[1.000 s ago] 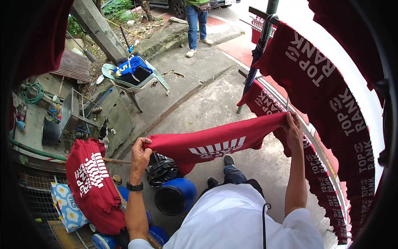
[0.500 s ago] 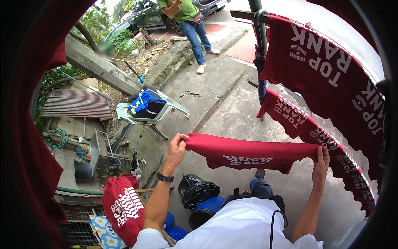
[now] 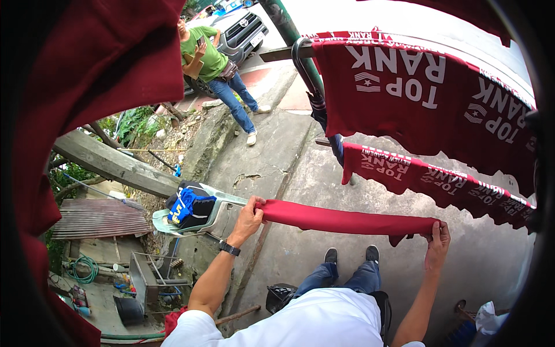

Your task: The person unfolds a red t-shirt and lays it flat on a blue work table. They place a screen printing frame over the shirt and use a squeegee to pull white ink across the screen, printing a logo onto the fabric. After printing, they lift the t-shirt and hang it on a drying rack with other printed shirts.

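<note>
A dark red cloth (image 3: pixel 347 220) is stretched sideways in front of me, seen as a narrow band, with a small loose corner hanging near its right end. My left hand (image 3: pixel 248 220) pinches its left end between thumb and fingers, and a dark watch (image 3: pixel 229 248) is on that wrist. At the opposite end, my right hand (image 3: pixel 437 242) grips the cloth a little lower. Beyond the right hand hangs a lower row of red printed cloths (image 3: pixel 416 174). Above that, larger red cloths with white print (image 3: pixel 399 110) hang from a bar. The two rows do not touch my hands.
A green pole (image 3: pixel 289 29) bears the hanging bars. A pale green plastic chair (image 3: pixel 219 222) holds a dark bag and blue cloth (image 3: pixel 188 207). A person in a green shirt (image 3: pixel 211 58) stands ahead. Red fabric (image 3: pixel 110 69) hangs close at left; a black plastic bag (image 3: pixel 280 297) lies by my legs.
My view has shifted and my feet now show. The held cloth has tipped or folded into a narrower band, hiding its white print. Both hands still hold its ends.
</note>
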`<state>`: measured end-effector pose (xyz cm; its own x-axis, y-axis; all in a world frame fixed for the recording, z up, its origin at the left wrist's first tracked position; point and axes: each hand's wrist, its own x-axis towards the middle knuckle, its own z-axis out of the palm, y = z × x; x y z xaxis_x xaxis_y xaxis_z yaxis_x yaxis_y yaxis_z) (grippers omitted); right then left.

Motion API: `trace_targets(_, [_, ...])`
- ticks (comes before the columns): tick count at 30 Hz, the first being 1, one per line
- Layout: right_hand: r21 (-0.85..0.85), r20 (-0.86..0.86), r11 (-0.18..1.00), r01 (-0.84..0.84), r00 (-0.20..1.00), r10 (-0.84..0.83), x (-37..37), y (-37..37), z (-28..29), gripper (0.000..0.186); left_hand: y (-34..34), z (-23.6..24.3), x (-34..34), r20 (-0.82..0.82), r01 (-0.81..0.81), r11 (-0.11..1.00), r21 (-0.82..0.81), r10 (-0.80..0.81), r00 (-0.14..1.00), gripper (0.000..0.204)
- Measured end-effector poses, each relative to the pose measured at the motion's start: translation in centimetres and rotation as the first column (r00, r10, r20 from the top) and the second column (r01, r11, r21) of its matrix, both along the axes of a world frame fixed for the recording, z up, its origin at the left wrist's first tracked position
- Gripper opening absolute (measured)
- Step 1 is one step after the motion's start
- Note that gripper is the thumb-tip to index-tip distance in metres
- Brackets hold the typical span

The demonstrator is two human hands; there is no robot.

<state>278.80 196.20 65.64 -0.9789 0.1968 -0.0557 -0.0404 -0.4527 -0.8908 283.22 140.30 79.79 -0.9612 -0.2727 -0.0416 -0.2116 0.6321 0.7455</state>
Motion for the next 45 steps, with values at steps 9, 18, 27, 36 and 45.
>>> trace_targets(9, [-0.004,0.034,0.936,0.351,0.936,-0.35,6.4,-2.6,-0.9,0.026,-0.1,1.4,-11.1,0.169,0.405,0.897,-0.177,-0.378,0.91,0.048])
trace_targets(18, [0.036,0.088,0.805,0.593,0.8,-0.593,6.3,-6.5,-8.0,0.019,-2.7,-9.9,-23.8,0.311,0.536,0.844,0.03,-0.518,0.797,0.052])
trace_targets(27, [0.158,0.252,0.736,0.659,0.694,-0.675,10.4,-4.9,-8.6,0.029,3.4,-14.6,-29.6,0.293,0.742,0.67,-0.025,-0.705,0.646,0.051])
trace_targets(36, [0.298,0.234,0.71,0.638,0.672,-0.703,18.3,1.8,-7.3,0.044,11.8,-12.0,-21.5,0.201,0.742,0.669,0.046,-0.734,0.649,0.048])
trace_targets(45, [0.57,0.366,0.732,0.373,0.682,-0.633,16.9,3.8,-1.5,0.057,9.0,-8.4,-14.3,0.222,0.599,0.795,0.093,-0.603,0.766,0.043])
